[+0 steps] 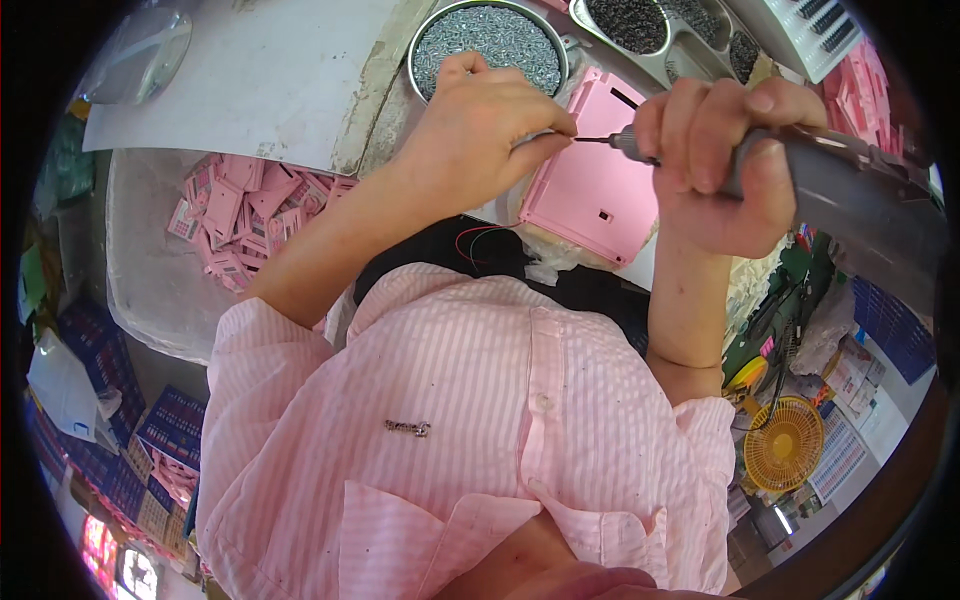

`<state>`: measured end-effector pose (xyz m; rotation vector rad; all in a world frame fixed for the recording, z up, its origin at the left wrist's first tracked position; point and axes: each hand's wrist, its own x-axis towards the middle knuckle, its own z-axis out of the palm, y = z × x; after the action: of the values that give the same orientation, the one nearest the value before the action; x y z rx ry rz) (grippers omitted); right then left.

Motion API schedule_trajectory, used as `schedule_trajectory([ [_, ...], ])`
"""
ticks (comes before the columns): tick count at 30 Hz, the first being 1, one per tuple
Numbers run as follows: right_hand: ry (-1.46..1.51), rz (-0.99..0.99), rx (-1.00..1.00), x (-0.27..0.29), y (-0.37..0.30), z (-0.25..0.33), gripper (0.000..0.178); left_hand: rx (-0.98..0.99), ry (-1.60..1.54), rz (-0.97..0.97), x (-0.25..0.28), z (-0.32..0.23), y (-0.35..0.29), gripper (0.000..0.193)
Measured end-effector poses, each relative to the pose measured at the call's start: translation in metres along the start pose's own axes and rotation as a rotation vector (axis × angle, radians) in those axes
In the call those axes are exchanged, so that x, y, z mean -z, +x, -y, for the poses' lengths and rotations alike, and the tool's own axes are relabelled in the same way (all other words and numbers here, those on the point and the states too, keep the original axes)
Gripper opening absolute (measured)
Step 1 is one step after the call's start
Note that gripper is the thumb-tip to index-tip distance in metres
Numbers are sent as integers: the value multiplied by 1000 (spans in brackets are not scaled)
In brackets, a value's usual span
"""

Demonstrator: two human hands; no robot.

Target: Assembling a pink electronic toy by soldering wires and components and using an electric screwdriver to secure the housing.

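Observation:
My right hand [720, 150] is wrapped round a grey electric screwdriver [830, 180], held nearly level with its bit pointing left. The bit's tip meets the fingertips of my left hand [480, 125]. Thumb and forefinger of that hand are pinched together, and whatever lies between them is too small or hidden to make out. Below and between both hands lies a flat pink plastic casing [590, 200] with a dark slot near its far end and a small square hole. Red and dark thin wires [480, 232] stick out at its near left side.
Just beyond my left hand stands a round metal bowl [490, 45] full of small silvery screws. A metal compartment tray [680, 45] holds dark screws at the far right. Left, a translucent bin [150, 260] holds many pink parts. A yellow fan [785, 440] is at lower right.

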<state>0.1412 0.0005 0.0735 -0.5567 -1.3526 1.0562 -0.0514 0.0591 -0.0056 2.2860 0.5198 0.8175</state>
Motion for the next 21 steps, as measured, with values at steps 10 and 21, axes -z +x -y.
schedule_trajectory([
  [10, 127, -202, 23, -34, -27, -5, 24, -79, 1, 60, 6, -16, -16, 21],
  [21, -343, -26, -168, -55, -63, -22, 22, 121, -201, -95, 26, 11, 9, 17],
])
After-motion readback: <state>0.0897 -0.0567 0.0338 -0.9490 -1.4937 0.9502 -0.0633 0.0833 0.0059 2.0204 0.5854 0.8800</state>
